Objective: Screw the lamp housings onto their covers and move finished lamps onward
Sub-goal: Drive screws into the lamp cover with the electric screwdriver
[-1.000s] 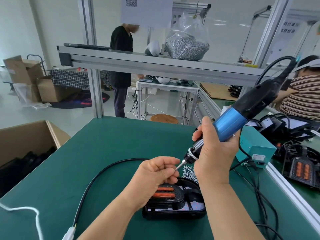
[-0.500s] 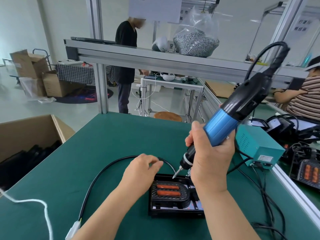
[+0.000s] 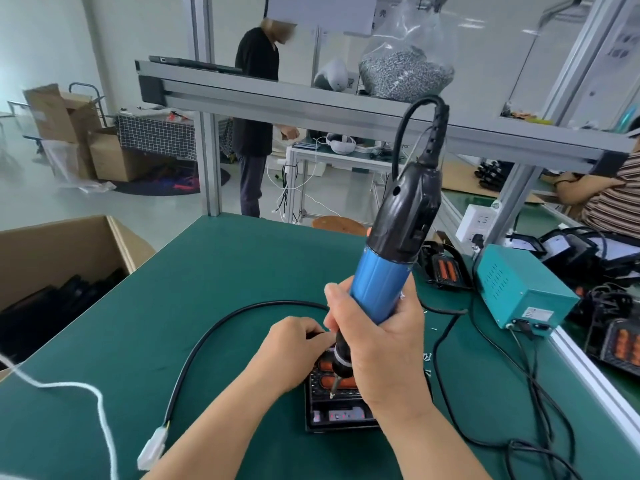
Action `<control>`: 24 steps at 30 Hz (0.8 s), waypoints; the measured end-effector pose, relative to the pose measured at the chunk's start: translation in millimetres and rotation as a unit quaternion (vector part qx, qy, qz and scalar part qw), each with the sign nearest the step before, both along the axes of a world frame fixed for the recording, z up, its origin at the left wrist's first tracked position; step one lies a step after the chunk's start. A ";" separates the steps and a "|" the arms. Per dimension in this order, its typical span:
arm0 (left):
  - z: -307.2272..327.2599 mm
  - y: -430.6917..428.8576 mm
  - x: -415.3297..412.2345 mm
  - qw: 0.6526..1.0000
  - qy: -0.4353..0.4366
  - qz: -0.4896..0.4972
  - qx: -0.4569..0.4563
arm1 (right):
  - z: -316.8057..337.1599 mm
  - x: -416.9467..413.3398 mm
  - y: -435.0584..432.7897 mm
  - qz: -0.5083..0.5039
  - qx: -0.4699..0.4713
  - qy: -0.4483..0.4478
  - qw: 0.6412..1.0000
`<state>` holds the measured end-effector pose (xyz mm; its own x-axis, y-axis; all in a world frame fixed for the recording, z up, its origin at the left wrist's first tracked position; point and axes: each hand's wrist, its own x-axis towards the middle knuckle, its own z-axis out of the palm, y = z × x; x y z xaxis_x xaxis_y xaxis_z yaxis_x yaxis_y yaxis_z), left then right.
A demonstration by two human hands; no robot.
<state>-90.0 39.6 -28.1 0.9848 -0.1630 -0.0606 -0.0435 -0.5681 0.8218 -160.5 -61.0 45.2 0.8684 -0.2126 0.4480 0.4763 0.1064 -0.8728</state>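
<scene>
Two hands work at one spot. The right hand [image 3: 377, 344] is wrapped tight round the blue barrel of the screwdriver [image 3: 377, 282], whose long axis stands nearly upright, its top leaning away and to the right. Its bit [image 3: 332, 393] points down onto the lamp [image 3: 341, 415], which lies flat on the table [image 3: 173, 289] directly beneath the grip, orange strips up. Just left of the grip, the left hand [image 3: 294, 344] holds the lamp's far edge with curled fingers. A black cable [image 3: 214, 327] loops out leftward to a white plug [image 3: 152, 452]. Right of the grip sits a teal box [image 3: 519, 289].
</scene>
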 end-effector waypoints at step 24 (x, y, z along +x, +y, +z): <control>-10.0 8.7 1.1 0.997 -0.062 -0.034 -0.024 | -28.7 2.1 13.7 0.019 -0.063 -0.026 0.997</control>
<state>-88.9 48.3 -38.1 0.9708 -0.2292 0.0701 -0.1831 -0.5204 0.8341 -158.5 -47.3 16.5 0.8494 -0.1196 0.5141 0.5193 0.0158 -0.8544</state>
